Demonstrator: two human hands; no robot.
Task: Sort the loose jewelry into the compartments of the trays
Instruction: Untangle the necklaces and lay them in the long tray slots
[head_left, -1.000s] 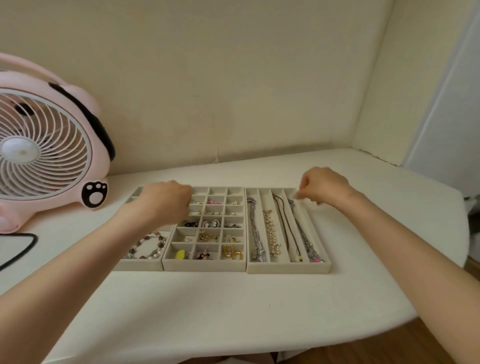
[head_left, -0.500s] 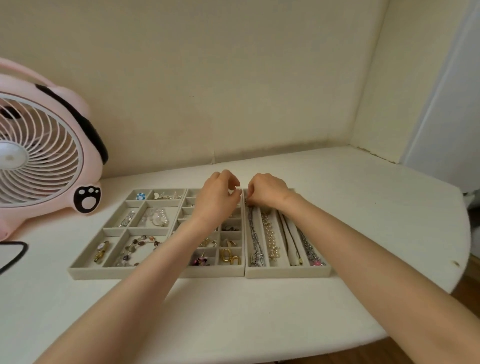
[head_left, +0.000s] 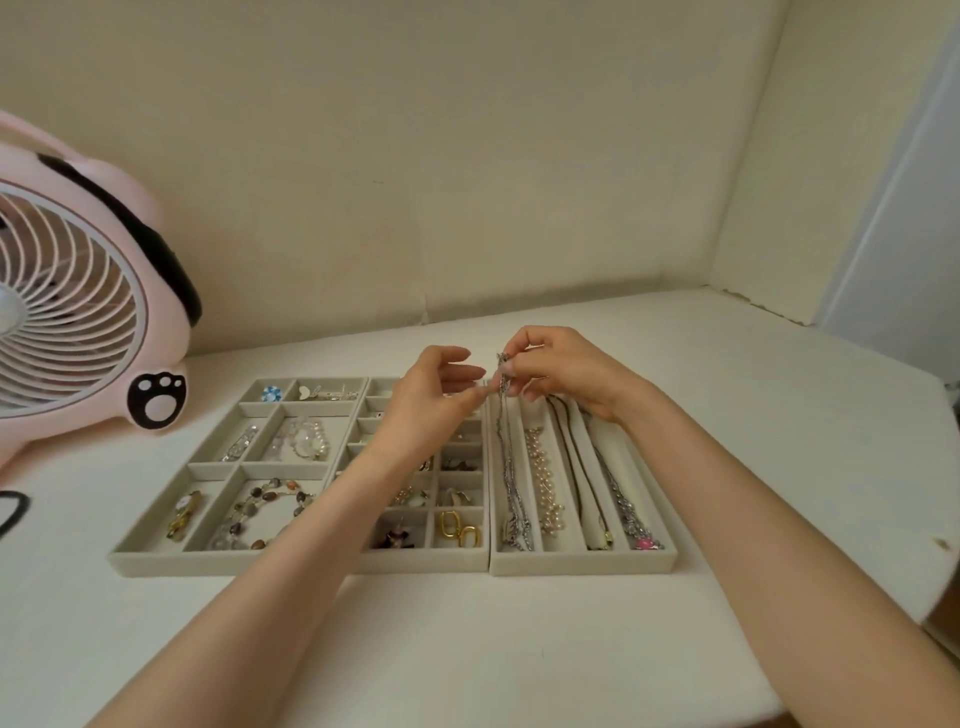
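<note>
We pinch the far end of the silver chain (head_left: 506, 457) in our right hand (head_left: 566, 374), its grip narrow. The rest trails below the grip into the leftmost slot of the right tray (head_left: 582, 564) on the tabletop (head_left: 467, 649). Our left hand (head_left: 426, 405) is loose, its grip holding nothing, thumb just beside the chain. Half a second ago both hands sat low at the tray's far edge; now that end is lifted. The links are thin, dull silver, bunched at the near end.

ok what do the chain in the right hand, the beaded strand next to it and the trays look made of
The chain, pinched by the right hand: silvery metal, with glinting grey links. The beaded strand: pearl-like beads, cream and glossy; real or imitation is unclear. The trays: matte beige, probably a velvet-like fabric covering.
</note>
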